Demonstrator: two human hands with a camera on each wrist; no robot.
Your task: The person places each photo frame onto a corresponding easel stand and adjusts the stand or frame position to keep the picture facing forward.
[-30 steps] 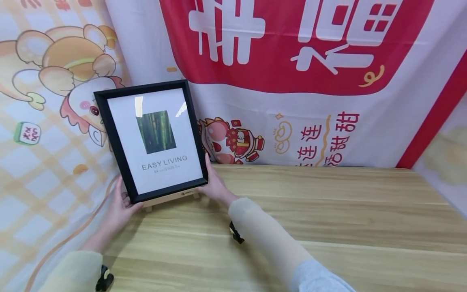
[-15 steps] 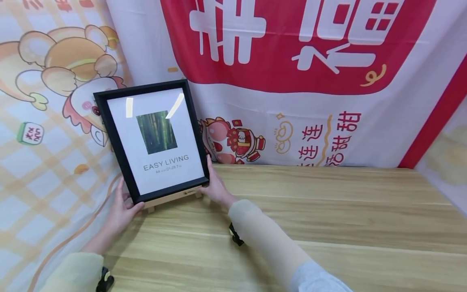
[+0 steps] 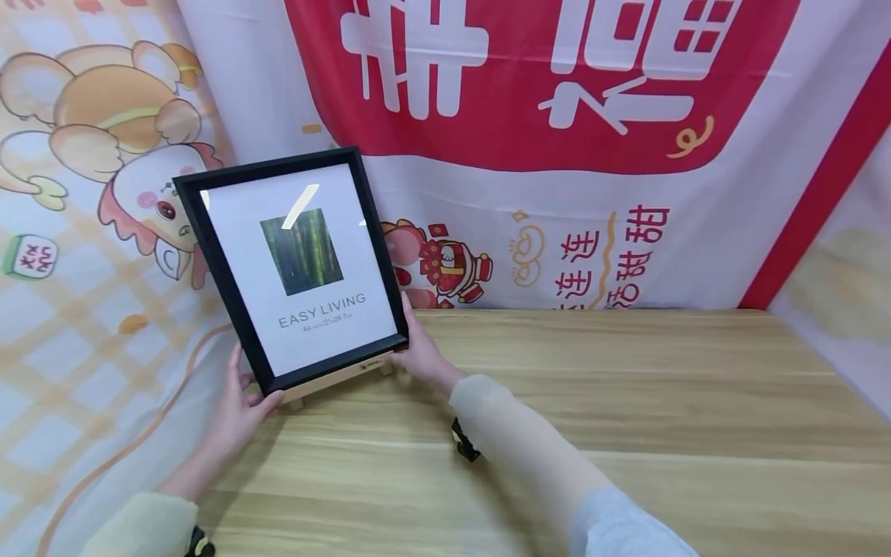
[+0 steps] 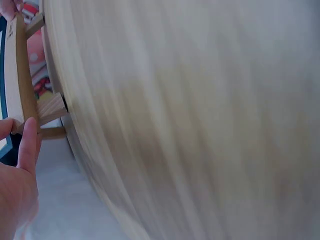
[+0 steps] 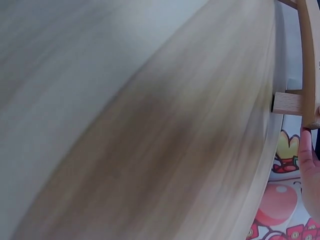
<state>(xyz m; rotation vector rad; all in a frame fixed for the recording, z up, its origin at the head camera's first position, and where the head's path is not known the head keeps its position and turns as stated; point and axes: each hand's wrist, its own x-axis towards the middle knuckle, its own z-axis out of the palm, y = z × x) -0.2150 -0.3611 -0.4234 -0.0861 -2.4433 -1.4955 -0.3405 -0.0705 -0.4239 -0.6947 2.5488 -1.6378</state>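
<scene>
A black picture frame [image 3: 299, 251] holds a bamboo picture with the words "EASY LIVING". It leans back on a small wooden easel [image 3: 334, 378], whose short legs stand on the table. My left hand [image 3: 240, 410] grips the left end of the easel's ledge, by the frame's lower left corner. At the other end, my right hand [image 3: 425, 352] holds the ledge and the frame's lower right corner. The left wrist view shows a finger of the left hand [image 4: 20, 190] against the ledge end. Only part of the right hand [image 5: 311, 185] appears in the right wrist view.
The wooden table [image 3: 592, 387] stretches to the right. A red and white printed cloth [image 3: 522, 178] hangs behind it, and a checked cartoon cloth [image 3: 90, 309] covers the left side. An orange cord [image 3: 149, 425] runs down along that cloth.
The easel and frame have shifted slightly right against the backdrop, with both hands still holding them. The head view has turned a little, so the backdrop sits further left.
</scene>
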